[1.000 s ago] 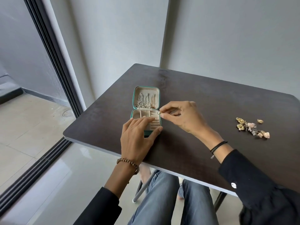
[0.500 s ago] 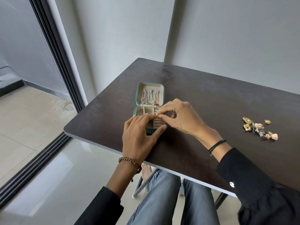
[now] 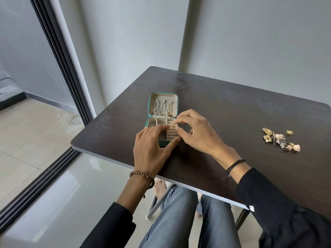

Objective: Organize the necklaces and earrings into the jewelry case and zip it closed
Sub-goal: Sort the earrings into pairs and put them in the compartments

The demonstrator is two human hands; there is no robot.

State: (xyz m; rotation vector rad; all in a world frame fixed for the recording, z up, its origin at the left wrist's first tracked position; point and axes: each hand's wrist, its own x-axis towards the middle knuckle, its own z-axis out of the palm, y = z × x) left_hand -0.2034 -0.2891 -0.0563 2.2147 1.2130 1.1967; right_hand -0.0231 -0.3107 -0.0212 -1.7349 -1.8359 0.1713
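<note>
A small gold earring hangs just over the base half of the jewelry case, above the ridged cushion rows in its right part. The right hand pinches it between the tips of the thumb and forefinger, with its other fingers curled loosely above and clear of the case. The left hand lies over the near left part of the base with its fingers nearly straight. Their tips are just beside the earring, and whether they touch it cannot be told. Its thumb rests along the case's near right corner.

The case lies open and flat, with a teal shell and a cream lining. Its lid lies back on the far side, and several silver and gold necklaces are laid out in a row in it, chains bunched at the hinge end. The base shows small divided compartments on its left.

The case sits on the dark table, close to the near edge and towards its left corner. Well apart from it, near the table's right edge, lies a cluster of loose earrings, yellow flowers and pale pink pieces, with one small gold piece just beyond them.

A wooden bead bracelet circles the left wrist and a black cord the right.
</note>
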